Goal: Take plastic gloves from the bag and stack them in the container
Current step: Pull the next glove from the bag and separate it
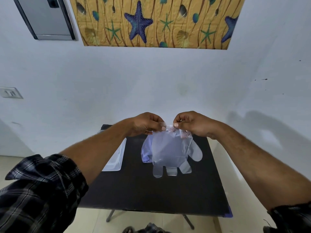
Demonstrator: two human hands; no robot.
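A clear plastic glove (170,153) hangs fingers-down above the black table (151,190). My left hand (146,123) and my right hand (190,123) both pinch its cuff edge at the top, thumbs close together. Behind the glove, on the table, lies a bluish plastic bag (146,152), partly hidden by it. The clear plastic container (116,158) sits on the table's left side, mostly covered by my left forearm.
A pale wall stands right behind the table, with a starfish picture (156,21) and a grey panel (45,17) high up. A wall socket (10,92) is at the left. Table legs and dark footwear (148,228) show at the floor.
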